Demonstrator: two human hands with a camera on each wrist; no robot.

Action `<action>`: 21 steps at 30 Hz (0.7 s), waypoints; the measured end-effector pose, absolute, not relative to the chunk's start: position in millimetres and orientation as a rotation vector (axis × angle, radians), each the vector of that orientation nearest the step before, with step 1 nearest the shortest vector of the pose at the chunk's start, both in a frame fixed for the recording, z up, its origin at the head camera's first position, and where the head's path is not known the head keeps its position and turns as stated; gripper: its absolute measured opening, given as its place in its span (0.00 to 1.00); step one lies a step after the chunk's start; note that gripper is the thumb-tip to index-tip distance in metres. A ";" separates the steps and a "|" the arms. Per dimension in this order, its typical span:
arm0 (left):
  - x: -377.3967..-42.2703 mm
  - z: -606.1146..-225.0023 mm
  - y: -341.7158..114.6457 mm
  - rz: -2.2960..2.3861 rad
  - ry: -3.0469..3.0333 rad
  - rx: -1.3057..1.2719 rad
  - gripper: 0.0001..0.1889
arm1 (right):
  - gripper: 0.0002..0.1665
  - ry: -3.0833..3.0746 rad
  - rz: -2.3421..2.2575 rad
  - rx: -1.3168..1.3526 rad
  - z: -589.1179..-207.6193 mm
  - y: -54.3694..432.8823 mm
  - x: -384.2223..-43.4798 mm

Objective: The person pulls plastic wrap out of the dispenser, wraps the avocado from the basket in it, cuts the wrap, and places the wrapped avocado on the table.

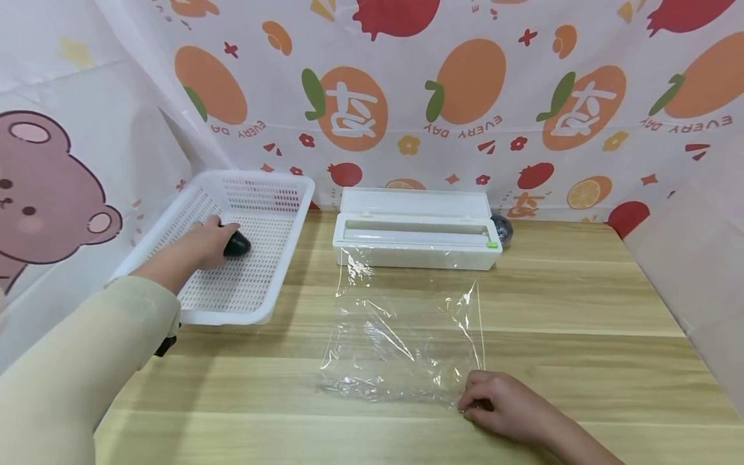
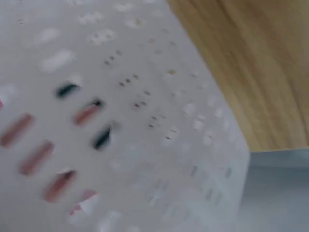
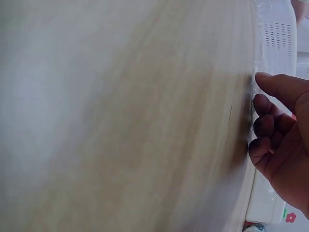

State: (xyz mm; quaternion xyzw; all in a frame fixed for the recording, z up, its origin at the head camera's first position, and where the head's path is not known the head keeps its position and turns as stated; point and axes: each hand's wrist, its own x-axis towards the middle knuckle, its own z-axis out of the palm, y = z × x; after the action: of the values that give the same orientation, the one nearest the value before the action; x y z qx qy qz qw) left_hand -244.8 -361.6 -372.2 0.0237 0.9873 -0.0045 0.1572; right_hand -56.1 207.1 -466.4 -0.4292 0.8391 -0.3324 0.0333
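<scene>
In the head view my left hand (image 1: 214,243) reaches into a white plastic basket (image 1: 267,284) and grips a dark, smooth oval object (image 1: 238,245), partly hidden by the fingers. A blurred basket wall (image 2: 145,159) fills much of the left wrist view, where the hand is not seen. My right hand (image 1: 502,403) pinches the near right corner of a clear sheet of plastic wrap (image 1: 401,336). That sheet stretches over the wooden table from a white wrap dispenser (image 1: 415,258) whose lid stands raised. Curled fingers of the right hand (image 3: 285,121) show in the right wrist view.
Just behind the dispenser's right end sits a dark round thing (image 1: 503,229) with a shiny surface. A fruit-print cloth (image 1: 401,148) hangs behind the wooden table (image 1: 581,310), and a bear-print sheet (image 1: 52,194) borders its left side.
</scene>
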 end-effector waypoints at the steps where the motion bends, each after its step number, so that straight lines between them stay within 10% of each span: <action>1: -244.1 -372.9 -363.0 -0.018 2.839 0.061 0.42 | 0.13 2.584 -1.022 -1.320 -466.7 207.1 -55.9; 21: -226.3 -363.4 -365.3 0.841 2.992 0.134 0.42 | 0.14 2.619 -1.018 -1.124 -463.4 205.0 -50.2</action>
State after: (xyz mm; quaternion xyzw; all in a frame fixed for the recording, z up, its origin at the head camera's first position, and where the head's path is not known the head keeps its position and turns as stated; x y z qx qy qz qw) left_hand -226.3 -365.3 -363.4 0.0432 0.9617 0.2702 0.0155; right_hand -50.2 205.0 -463.4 -0.3708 0.8640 -0.3357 0.0576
